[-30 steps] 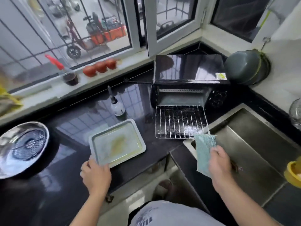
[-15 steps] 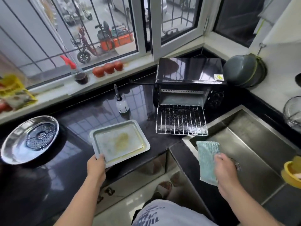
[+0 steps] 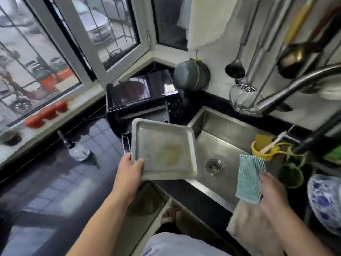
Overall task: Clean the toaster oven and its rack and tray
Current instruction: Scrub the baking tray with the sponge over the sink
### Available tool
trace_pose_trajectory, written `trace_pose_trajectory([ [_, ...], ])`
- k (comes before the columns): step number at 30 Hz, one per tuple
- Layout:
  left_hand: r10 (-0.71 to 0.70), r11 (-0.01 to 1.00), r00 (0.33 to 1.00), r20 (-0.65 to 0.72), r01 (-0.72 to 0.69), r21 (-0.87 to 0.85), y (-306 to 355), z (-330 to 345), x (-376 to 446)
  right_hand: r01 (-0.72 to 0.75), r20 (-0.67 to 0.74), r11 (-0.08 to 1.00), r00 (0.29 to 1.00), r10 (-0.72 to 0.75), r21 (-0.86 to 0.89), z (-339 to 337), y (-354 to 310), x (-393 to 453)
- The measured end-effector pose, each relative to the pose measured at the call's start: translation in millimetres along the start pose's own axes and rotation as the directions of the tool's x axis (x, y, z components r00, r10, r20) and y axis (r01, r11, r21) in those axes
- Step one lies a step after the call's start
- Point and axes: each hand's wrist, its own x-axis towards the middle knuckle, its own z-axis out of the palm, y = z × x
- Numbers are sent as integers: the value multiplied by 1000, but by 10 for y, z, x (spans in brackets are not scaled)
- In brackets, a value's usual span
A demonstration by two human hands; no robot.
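The left hand (image 3: 129, 168) grips the near corner of the stained tray (image 3: 163, 151), held above the worktop edge just left of the sink (image 3: 221, 137), likely for washing. The right hand (image 3: 273, 191) pinches a teal cloth (image 3: 250, 179) over the sink's near side, ready to scrub; the toaster oven (image 3: 140, 97) sits beyond the tray.

Daylight comes through barred windows (image 3: 55, 52) that wrap the corner above a pale sill (image 3: 46, 124). A glossy black counter (image 3: 55, 182) reflects the panes. White wall (image 3: 217, 58) on the right carries hanging ladles (image 3: 235, 69) above a steel sink (image 3: 221, 141).
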Motion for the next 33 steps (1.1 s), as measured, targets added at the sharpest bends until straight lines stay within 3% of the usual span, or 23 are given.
trace_pose_trajectory([
  [4,138,911,947,289,-235,338,338,1098,339,23,-142,997,989,-34,-77,-356,8,22],
  [7,194,696,851,488,-470,543,440,1762,543,24,-211,978,975,-68,-205,-357,-196,116],
  [9,121,693,771,625,-516,504,442,2124,811,40,-232,947,965,-119,-320,-356,-393,360],
  [10,36,763,672,739,-496,415,420,2245,1017,49,-234,934,962,-139,-354,-357,-511,528],
  [12,4,904,552,834,-359,233,238,2529,1457,63,-241,919,956,-167,-388,-385,-775,923],
  [14,-171,960,689,705,-46,277,282,2615,1556,31,-250,907,957,-149,-421,-451,-1036,1495],
  [15,-214,962,730,649,44,268,276,2632,1541,-14,-262,909,959,-105,-416,-466,-1150,1795],
  [18,-310,950,676,669,255,182,165,2721,1428,-77,-221,835,974,-54,-544,-401,-1316,2428],
  [22,-356,915,627,693,385,122,-30,2791,1389,-51,-134,650,988,-79,-758,-303,-1310,2283],
  [27,-389,888,637,666,451,88,-296,2769,1309,15,-65,609,992,-108,-793,-473,-1184,1844],
  [33,-479,823,643,598,566,50,-455,2714,1298,-6,-34,510,998,-46,-860,-461,-1170,1437],
])
